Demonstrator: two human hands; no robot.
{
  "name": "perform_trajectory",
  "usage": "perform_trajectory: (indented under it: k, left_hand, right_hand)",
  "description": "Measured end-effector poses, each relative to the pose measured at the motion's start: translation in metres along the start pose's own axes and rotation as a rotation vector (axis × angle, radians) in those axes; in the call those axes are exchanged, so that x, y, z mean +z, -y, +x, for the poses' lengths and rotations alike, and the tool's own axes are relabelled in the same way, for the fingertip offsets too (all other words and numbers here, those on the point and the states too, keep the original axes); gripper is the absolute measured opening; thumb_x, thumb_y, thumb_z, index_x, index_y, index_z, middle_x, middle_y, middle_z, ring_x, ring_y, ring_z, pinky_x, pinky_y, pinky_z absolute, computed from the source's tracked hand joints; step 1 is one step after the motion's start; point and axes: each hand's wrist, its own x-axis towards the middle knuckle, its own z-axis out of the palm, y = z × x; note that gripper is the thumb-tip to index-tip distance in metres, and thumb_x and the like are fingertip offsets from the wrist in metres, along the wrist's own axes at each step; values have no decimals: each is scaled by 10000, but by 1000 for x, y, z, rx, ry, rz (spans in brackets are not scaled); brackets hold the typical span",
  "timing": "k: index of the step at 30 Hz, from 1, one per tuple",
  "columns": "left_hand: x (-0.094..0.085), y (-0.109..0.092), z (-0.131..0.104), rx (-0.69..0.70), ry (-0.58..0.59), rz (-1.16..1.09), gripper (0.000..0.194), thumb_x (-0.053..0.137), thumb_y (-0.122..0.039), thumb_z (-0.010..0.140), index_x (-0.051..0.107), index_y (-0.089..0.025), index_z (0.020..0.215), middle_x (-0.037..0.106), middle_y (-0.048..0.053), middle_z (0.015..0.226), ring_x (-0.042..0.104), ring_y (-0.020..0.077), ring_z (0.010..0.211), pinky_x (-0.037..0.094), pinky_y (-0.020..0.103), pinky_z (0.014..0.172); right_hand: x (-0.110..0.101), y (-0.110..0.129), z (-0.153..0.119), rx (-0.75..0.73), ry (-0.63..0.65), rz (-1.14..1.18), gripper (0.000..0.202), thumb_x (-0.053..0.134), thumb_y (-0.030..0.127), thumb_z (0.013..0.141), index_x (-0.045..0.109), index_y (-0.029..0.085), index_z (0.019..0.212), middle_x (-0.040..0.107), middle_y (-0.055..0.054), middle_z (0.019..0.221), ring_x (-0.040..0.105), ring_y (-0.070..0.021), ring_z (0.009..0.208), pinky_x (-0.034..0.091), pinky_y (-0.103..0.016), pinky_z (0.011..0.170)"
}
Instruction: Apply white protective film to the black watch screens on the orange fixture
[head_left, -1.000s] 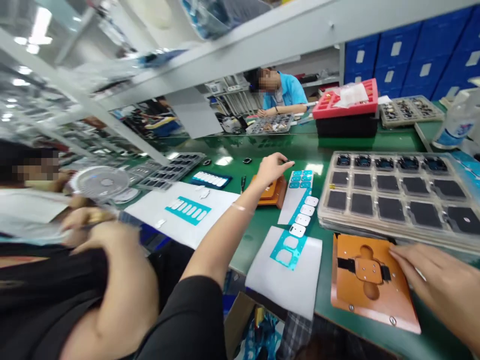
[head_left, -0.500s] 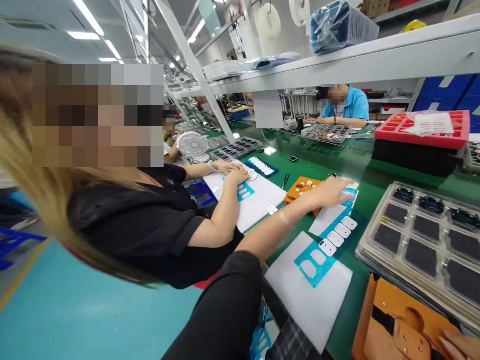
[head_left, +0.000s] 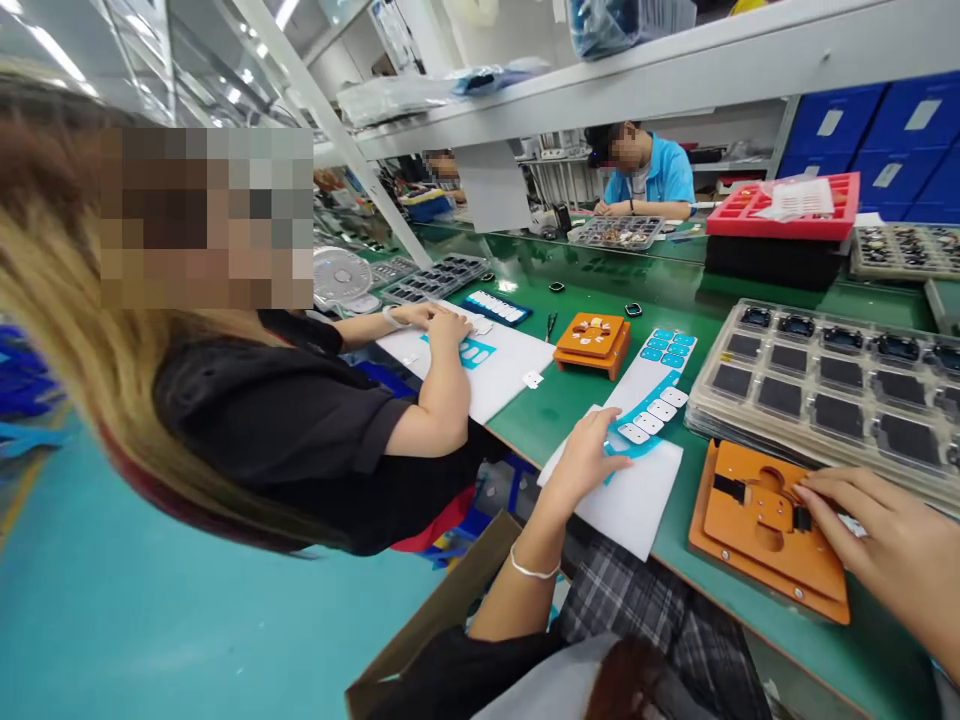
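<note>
Spreading its fingers, the left hand (head_left: 579, 465) is at the blue film (head_left: 637, 447). The right hand (head_left: 892, 520) touches an orange fixture (head_left: 739, 525), grip unclear; green table (head_left: 673, 535) shows between.

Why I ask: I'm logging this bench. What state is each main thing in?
Left hand: fingers parted beside the blue strip; contact unclear
Right hand: fingers at the edge of the near orange fixture
Blue strip: bearing four white pads
Near orange fixture: black pieces at two sides
Far orange fixture: small pieces on top
Clear tray: holding dark pieces
Red tray: stacked on a black base
</note>
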Motion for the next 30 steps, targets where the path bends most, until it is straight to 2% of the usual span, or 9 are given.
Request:
perform_trajectory:
  k: [3, 7, 10, 14, 16, 18, 24, 27, 30]
  left_hand:
    - [-5, 1, -2, -28, -4, -90, 741, 869, -86, 564, 583, -192, 1240, 655, 131, 1242, 677, 260, 1006, 538, 456, 950]
    - [0, 2, -14, -47, -18, -276, 677, 801, -93, 650, 519, -203, 1255, 647, 93, 1177, 707, 183, 869, 580, 340, 818]
    - [7, -5, -27, -20, -27, -404, 597, 750, -104, 717, 489, -205, 1244, 613, 90, 1215, 708, 183, 957, 581, 314, 847]
    - [9, -23, -47, 107, -65, -587, 535, 770, -175, 747, 522, -217, 1219, 585, 65, 1253, 654, 194, 1089, 565, 339, 959]
    - [8, -31, -54, 169, -76, -614, 520, 778, -209, 763, 538, -221, 1225, 576, 62, 1261, 641, 191, 1087, 577, 330, 944]
    - [6, -38, -59, 214, -69, -590, 514, 764, -239, 796, 534, -231, 1256, 573, 64, 1267, 638, 191, 1089, 587, 316, 924]
    - [4, -43, -63, 310, 27, -547, 534, 716, -315, 867, 481, -244, 1342, 592, 94, 1308, 640, 228, 1161, 584, 348, 956]
    - [2, -44, -63, 334, 46, -479, 545, 710, -291, 872, 472, -250, 1361, 575, 106, 1364, 605, 257, 1239, 556, 388, 1012]
    - [-3, -44, -60, 376, 81, -382, 554, 686, -211, 876, 473, -265, 1384, 584, 96, 1371, 599, 251, 1253, 532, 386, 1046]
  right_hand:
    - [-4, 6, 5, -78, -56, -82, 208, 526, 259, 993, 699, 161, 932, 760, -47, 912, 719, -237, 807, 486, -331, 636]
    - [-4, 26, 21, -202, -142, 117, 138, 565, 201, 968, 694, 164, 939, 759, -60, 936, 714, -213, 849, 546, -336, 786]
    - [3, 55, 41, -328, -37, 227, 180, 527, 181, 963, 694, 155, 1025, 746, -102, 1073, 702, -238, 938, 585, -367, 812]
    - [19, 87, 65, -421, 54, 313, 264, 534, 147, 917, 664, 101, 1142, 707, -178, 1197, 667, -303, 1082, 602, -458, 886]
    - [24, 94, 71, -406, 66, 377, 289, 546, 151, 911, 643, 103, 1179, 705, -181, 1204, 658, -307, 1115, 593, -480, 924]
    - [26, 98, 73, -368, 94, 442, 278, 569, 178, 914, 634, 129, 1180, 720, -161, 1176, 678, -294, 1073, 605, -465, 893]
    - [21, 100, 68, -222, 128, 595, 272, 636, 211, 886, 639, 170, 1155, 752, -111, 1077, 717, -255, 952, 615, -393, 806]
    - [20, 98, 69, -140, 153, 659, 275, 641, 190, 857, 655, 179, 1131, 761, -95, 1052, 730, -246, 924, 614, -380, 795]
    - [19, 93, 73, -62, 192, 749, 254, 581, 169, 882, 666, 205, 1119, 776, -61, 1025, 746, -222, 910, 613, -360, 821]
